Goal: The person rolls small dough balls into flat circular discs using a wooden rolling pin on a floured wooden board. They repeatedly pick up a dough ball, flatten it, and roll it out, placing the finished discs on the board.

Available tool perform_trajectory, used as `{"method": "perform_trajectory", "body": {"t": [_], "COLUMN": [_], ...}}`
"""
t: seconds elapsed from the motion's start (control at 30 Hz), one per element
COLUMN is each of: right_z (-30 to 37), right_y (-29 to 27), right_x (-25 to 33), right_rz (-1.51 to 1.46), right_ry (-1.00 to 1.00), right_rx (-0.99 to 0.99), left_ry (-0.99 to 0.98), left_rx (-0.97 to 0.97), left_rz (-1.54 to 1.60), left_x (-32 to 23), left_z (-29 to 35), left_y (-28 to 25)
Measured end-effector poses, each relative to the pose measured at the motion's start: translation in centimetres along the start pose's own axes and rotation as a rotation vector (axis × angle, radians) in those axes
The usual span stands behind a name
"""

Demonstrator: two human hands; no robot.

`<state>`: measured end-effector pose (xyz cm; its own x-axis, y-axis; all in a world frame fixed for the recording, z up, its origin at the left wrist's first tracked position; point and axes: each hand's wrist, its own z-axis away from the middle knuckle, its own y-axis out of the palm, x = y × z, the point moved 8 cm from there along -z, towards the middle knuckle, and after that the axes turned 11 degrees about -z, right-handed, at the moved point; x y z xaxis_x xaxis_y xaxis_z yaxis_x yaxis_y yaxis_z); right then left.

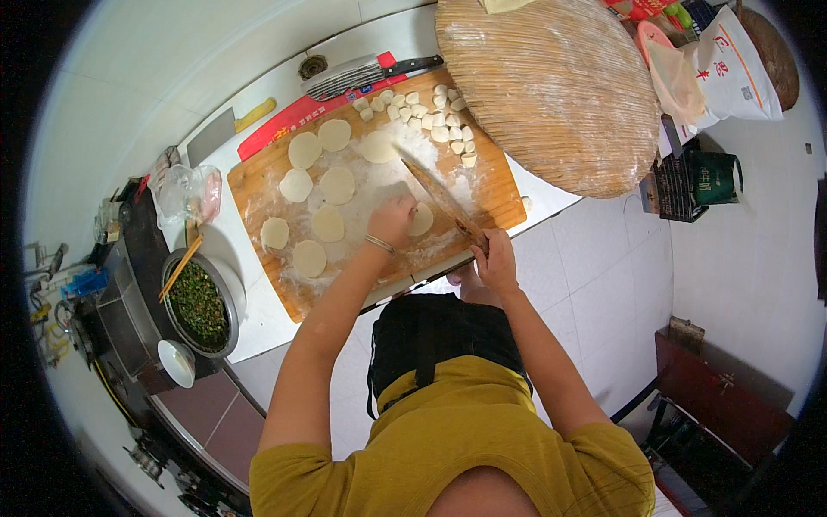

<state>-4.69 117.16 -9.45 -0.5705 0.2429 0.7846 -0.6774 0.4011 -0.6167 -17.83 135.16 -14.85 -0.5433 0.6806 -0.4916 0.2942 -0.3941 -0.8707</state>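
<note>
My right hand (pixel 497 264) grips the near end of a wooden rolling pin (pixel 444 200), which slants up and left across the floured wooden board (pixel 258 207). The fingers of my left hand (pixel 394 220) are drawn together at the left edge of a small round dough wrapper (pixel 421 221); their tips are partly hidden. This wrapper lies just left of the rolling pin. Several rolled wrappers (pixel 328 223) are spread over the left half of the board. Another wrapper (pixel 377 146) lies near the pin's far tip. Small cut dough pieces (pixel 440 133) cluster at the board's far right.
A large round floured tray of thin stalks (pixel 551 86) overlaps the far right corner. Behind the board lie a cleaver (pixel 211 138) and a black-handled knife (pixel 413 65). A bowl of chopped green filling (pixel 233 297) with chopsticks (pixel 183 265) and a white bowl (pixel 177 363) stand left.
</note>
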Motion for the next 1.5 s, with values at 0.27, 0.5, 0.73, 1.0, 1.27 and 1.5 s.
{"method": "perform_trajectory", "body": {"t": [0.27,0.5,0.73,1.0,1.27,1.5], "right_z": [-0.2,-0.4,-0.7,-1.8,-3.2,-3.7], "right_y": [0.0,0.3,0.5,-0.4,-0.6,5.3], "right_x": [0.3,0.4,0.6,0.5,-0.8,0.4], "right_rz": [-0.001,-0.001,0.003,0.04,0.188,0.436], "right_ry": [-0.038,-0.034,-0.028,-0.061,-0.039,-0.203], "right_rx": [-0.011,0.0,0.02,-0.007,0.174,0.538], "left_ry": [-0.012,-0.046,-0.058,0.143,0.094,-0.065], "left_rx": [-0.091,-0.156,0.072,0.078,-0.083,0.034], "left_rz": [-0.135,-0.359,-0.149,-0.195,-0.116,-0.204], "left_x": [0.9,-1.0,-1.3,-1.7,0.5,2.5], "left_z": [0.6,3.0,4.2,2.9,4.4,9.6], "left_y": [-0.5,-1.6,0.9,0.5,-2.2,-1.0]}}
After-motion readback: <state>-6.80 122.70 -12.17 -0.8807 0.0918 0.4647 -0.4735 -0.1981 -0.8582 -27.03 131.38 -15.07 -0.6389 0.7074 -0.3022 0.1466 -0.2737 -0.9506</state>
